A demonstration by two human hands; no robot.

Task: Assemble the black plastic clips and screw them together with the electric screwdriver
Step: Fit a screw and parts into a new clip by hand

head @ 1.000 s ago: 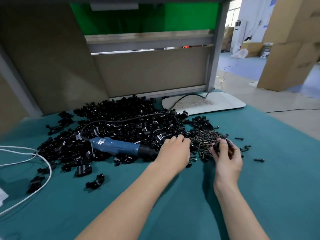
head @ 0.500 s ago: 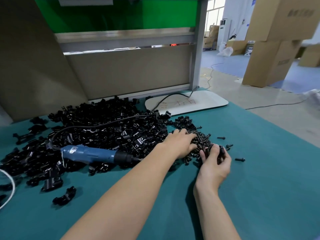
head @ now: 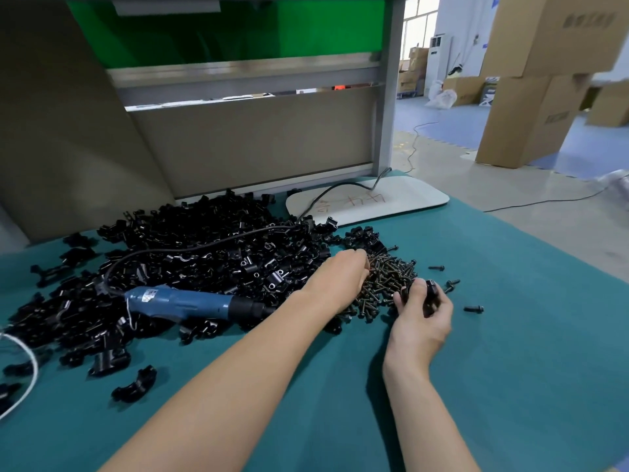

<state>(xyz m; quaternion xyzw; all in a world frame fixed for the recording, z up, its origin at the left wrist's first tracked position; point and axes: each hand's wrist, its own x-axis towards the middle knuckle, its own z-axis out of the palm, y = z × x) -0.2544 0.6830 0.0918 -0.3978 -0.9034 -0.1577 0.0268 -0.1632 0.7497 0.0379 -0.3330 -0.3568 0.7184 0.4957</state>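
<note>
On the teal mat (head: 510, 352), a broad heap of black clips (head: 204, 233) is spread toward the back and left. A blue screwdriver (head: 183, 303) is laid on its side across the front of that heap, with its black tip pointed right and its black cord (head: 190, 248) trailed back over the clips to a white board (head: 408, 202) at the rear. Just right of the heap and touching it, a smaller pile of dark screws (head: 388, 277) is seen. The left hand (head: 337, 281) is lowered onto the left edge of the screws, knuckles up and fingertips hidden among them; whether a screw is pinched cannot be told. The right hand (head: 422, 321) is held at the near right edge of the pile, and a single clip (head: 431, 290) is grasped between its thumb and curled fingers. A few stray screws (head: 473, 309) are scattered on the mat to the right, apart from the pile. A white cable (head: 32, 366) is looped at the left edge, and cardboard boxes (head: 531, 120) are stacked on the floor beyond.
</note>
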